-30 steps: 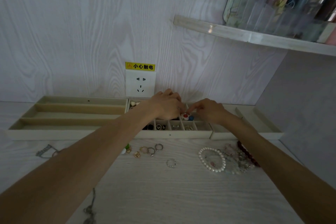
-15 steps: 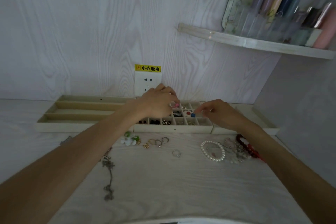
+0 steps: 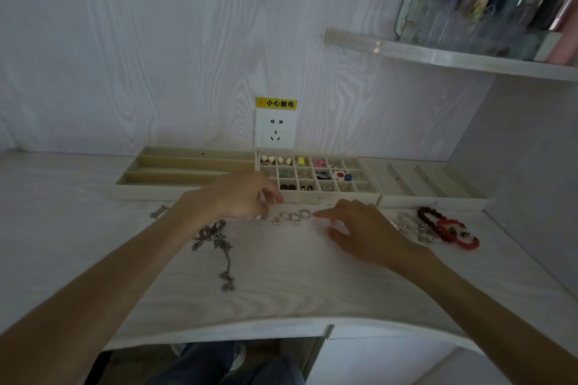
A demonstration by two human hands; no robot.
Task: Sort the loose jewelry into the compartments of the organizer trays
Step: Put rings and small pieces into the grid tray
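Three cream organizer trays line the wall: a long-slot tray (image 3: 187, 170), a grid tray (image 3: 367, 195) holding earrings and small charms in several cells, and a ridged tray (image 3: 438, 194) at the right. Several loose rings (image 3: 292, 217) lie on the desk just in front of the grid tray. My left hand (image 3: 233, 198) hovers at the left end of that row, fingers curled and apart, nothing seen in it. My right hand (image 3: 359, 230) rests on the desk to the right of the rings, index finger pointing at them, and covers the pearl bracelet.
A tangled grey necklace chain (image 3: 219, 247) trails toward me on the desk. Red bead bracelets (image 3: 450, 228) and silvery pieces (image 3: 406, 225) lie at the right. A wall socket (image 3: 275, 131) sits behind the trays. A shelf with bottles (image 3: 469, 56) hangs at the upper right.
Both hands have drawn back from over the grid tray to the desk in front of it, beside the rings. The view has tilted down, so the desk's front edge shows.
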